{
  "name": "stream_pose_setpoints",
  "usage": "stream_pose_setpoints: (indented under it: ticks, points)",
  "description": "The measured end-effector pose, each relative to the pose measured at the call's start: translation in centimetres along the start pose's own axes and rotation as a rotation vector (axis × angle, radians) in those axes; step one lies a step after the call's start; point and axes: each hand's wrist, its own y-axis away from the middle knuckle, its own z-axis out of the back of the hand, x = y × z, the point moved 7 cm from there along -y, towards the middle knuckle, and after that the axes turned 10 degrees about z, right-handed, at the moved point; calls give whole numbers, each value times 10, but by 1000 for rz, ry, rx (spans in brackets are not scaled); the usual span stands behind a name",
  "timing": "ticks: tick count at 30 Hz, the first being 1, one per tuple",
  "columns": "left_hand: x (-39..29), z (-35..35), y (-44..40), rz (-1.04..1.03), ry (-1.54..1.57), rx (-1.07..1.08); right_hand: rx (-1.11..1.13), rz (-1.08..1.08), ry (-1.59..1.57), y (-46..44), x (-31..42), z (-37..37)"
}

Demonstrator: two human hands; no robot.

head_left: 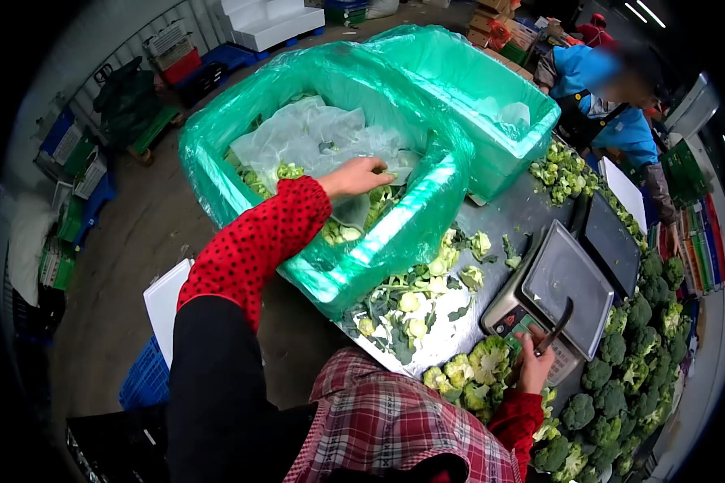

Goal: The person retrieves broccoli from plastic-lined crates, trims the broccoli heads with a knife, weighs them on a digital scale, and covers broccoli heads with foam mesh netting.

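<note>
My left hand (361, 176) reaches into a crate lined with green plastic (453, 165), its fingers over pale greens. Beside it, a translucent white plastic sheet (298, 135) partly covers the contents; whether my fingers touch the sheet or the greens is unclear. My right hand (533, 362) is closed round a knife with a dark curved blade (557, 326), in front of the weighing scale (568, 278). Cut broccoli pieces (483, 366) lie close to the left of my right hand. Trimmed stalks and leaves (415, 310) are scattered on the metal table (491, 229).
A second green-lined crate (491, 97) stands behind the first. Heaped broccoli (612, 386) runs along the right side, past a dark scale (612, 241). A co-worker in blue (620, 129) is across the table. A blue basket (146, 377) stands at the lower left.
</note>
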Motion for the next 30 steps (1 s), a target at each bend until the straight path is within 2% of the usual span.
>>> stream_pose_setpoints:
  ticks: [1,2,3,5,7,9,10,13,14,15,17,18,19,21,23,24,26,30]
  points:
    - [-2,15,-8,-117,-215,-277,0,23,25,5,-4,-6]
    - [-7,26,-12,-235,-425,-552,-13,-46,21,14,-12,-10]
    - [-5,26,-20,-247,-423,-545,0,26,63,21,-10,-17]
    - [6,17,-46,-39,-507,-353,18,35,75,38,-13,-27]
    - [-2,16,-51,-118,-546,-345,15,-31,93,56,-2,-24]
    - [-20,23,-48,-325,-604,-417,-29,-123,192,74,4,-15]
    - [-26,35,-47,-411,-529,-505,-89,-147,134,82,9,-10]
    - [-46,79,-40,-374,-374,-574,-235,-251,133,110,-10,13]
    - [-44,72,-51,-265,-320,-312,-243,-250,125,118,-15,10]
    - [-45,67,-50,-271,-324,-314,-250,-247,96,124,-18,7]
    - [-51,35,-36,-523,-340,-198,-214,-286,132,127,-15,-5]
    - [-44,26,-37,-526,-337,-197,-192,-267,139,125,-14,-14]
    - [-36,24,-40,-489,-473,-366,-167,-251,145,124,-13,-25]
    - [-22,22,-44,-448,-609,-536,-84,-227,221,116,-1,-46]
    - [-7,11,-55,-377,-705,-218,-44,-242,231,111,6,-60]
    - [-7,23,-52,-436,-804,-373,-43,-250,227,112,2,-60]
    - [0,84,-51,-240,-509,-423,-36,-218,250,112,-4,-56]
    - [28,199,-30,-131,259,-415,-64,-322,259,116,-2,-54]
